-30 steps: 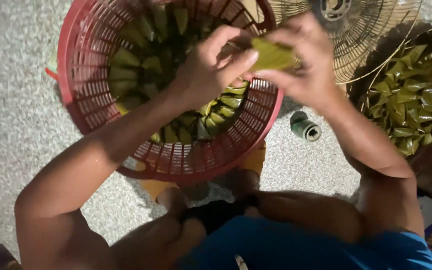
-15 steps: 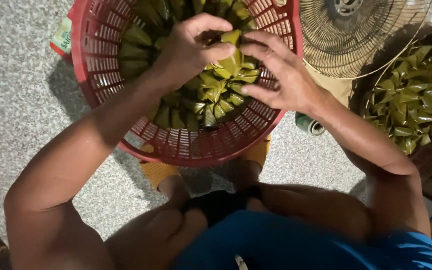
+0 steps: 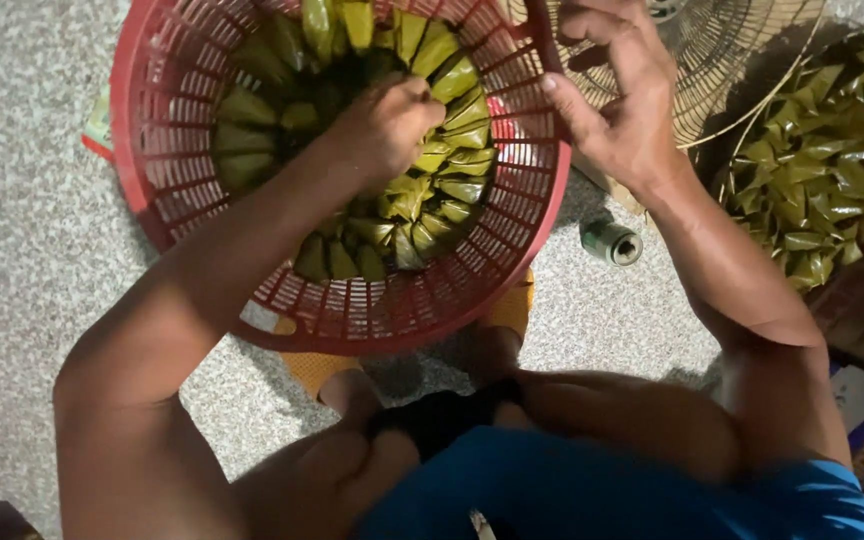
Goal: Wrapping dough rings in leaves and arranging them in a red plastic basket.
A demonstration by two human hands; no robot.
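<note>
Red basket (image 3: 202, 90) — left hand (image 3: 382, 130) fisted inside.

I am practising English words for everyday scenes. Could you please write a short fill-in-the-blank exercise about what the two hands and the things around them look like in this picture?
1. The left hand presses down on green leaf-wrapped parcels inside a round plastic basket whose colour is ____.
2. The right hand is open and touches the basket's ____.
3. The small spool lies on the ____.

Missing words: red; rim; floor
</note>
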